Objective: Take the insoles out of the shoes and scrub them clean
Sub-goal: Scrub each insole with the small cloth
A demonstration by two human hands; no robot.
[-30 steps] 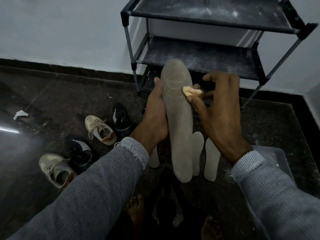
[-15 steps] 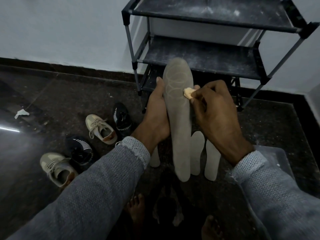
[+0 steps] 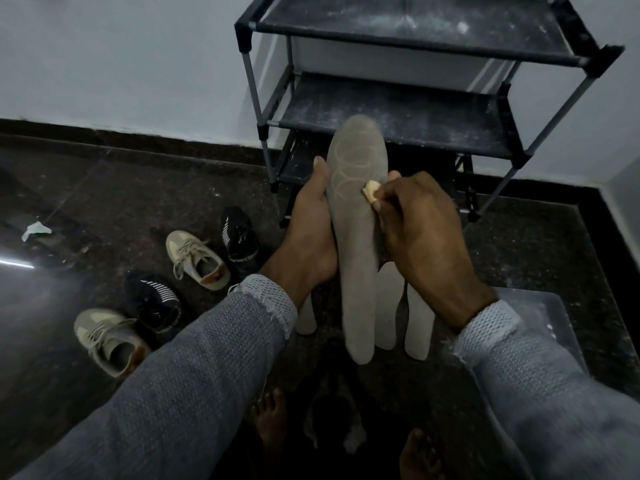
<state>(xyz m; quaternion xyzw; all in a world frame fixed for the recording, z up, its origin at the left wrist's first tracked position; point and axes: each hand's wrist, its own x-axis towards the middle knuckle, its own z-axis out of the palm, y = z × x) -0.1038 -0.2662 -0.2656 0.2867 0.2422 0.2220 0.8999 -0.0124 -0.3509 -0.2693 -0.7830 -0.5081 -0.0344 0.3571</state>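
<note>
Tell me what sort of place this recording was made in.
Probably a home entryway or room corner used for shoes: a dusty tiered shoe rack stands against a plain wall, and sneakers lie scattered on a dark stone floor.

Dark floor, pale wall, black rack

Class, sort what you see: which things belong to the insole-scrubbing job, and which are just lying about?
Belongs to the job:
- held insole, gripped by left hand
- pale scrubber, pinched by right hand
- insoles on the floor
- beige shoes
- black shoes

Just lying about:
- shoe rack
- paper scrap
- clear plastic lid
</note>
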